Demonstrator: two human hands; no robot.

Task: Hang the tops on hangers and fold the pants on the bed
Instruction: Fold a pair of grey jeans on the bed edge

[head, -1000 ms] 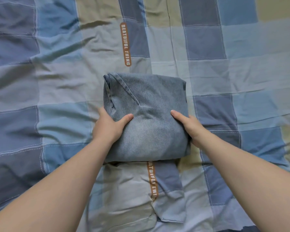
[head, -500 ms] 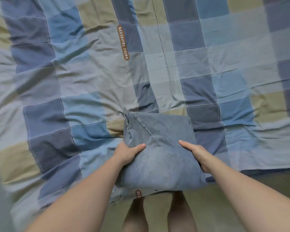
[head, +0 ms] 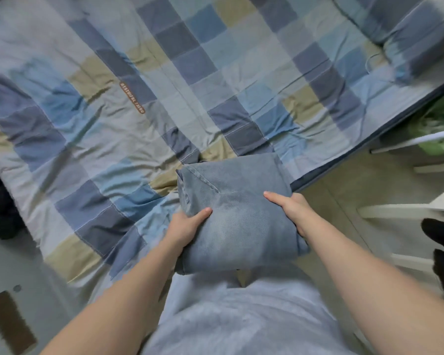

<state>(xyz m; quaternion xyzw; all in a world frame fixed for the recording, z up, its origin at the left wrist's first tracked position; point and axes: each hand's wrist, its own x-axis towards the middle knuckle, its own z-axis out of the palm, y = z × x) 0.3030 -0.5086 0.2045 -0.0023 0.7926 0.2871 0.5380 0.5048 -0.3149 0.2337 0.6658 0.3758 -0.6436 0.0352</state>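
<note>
**Holding the folded jeans (head: 237, 221) over the near edge of the bed (head: 100, 129)**

The left hand (head: 186, 228) is gripping the bundle's left side, thumb lying on top, fingers tucked underneath. The right hand (head: 291, 210) is clasping the right side, thumb on top, its fingers hidden below. The denim is hanging just in front of the person's pale shirt (head: 241, 319). A pillow (head: 415, 44) is lying at the bed's far right.

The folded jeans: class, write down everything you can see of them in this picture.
The jeans are faded blue denim, folded into a thick, roughly square bundle, with a stitched seam running diagonally across the far left corner. The left hand grips the left edge, thumb on top, and the right hand grips the right edge likewise. The bundle is held over the near edge of the bed.
</note>
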